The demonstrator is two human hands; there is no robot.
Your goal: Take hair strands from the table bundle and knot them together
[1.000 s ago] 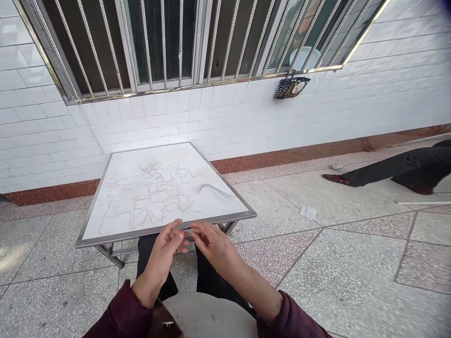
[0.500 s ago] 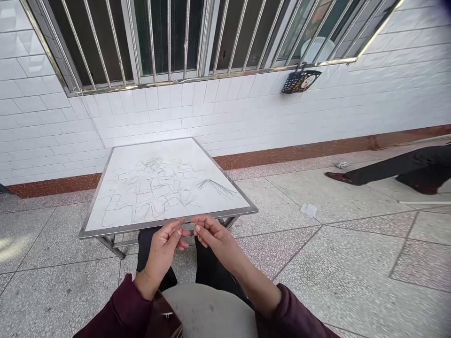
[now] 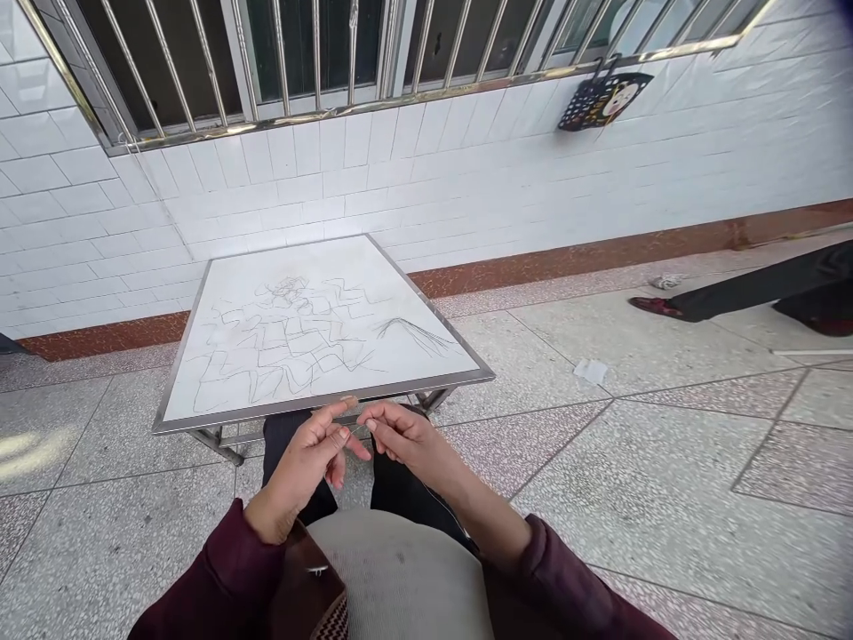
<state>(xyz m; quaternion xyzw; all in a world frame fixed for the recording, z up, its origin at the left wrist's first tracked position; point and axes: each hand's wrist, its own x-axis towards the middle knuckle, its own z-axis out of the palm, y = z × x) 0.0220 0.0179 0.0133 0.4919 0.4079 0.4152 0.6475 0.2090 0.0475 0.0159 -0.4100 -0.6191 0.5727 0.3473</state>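
Left hand (image 3: 299, 467) and right hand (image 3: 406, 440) just off near edge of counter (image 3: 400, 276), close but apart. Right fingers (image 3: 373, 425) pinch fine strand (image 3: 353, 430); left grip unclear. Tangled dark strands (image 3: 286, 347) on counter; loose tuft (image 3: 413, 333) beside them.

No legible text, label, brand or number anywhere in frame. Upper right: black hanging pouch (image 3: 603, 100) below window bars, printed with cartoon face (image 3: 617, 93) — dotted pattern beside it, no readable lettering. Centre: thin dark scribbled lines (image 3: 280, 347) across white bench top (image 3: 313, 258) — loops and zigzags only, no letters or numerals that can be made out.
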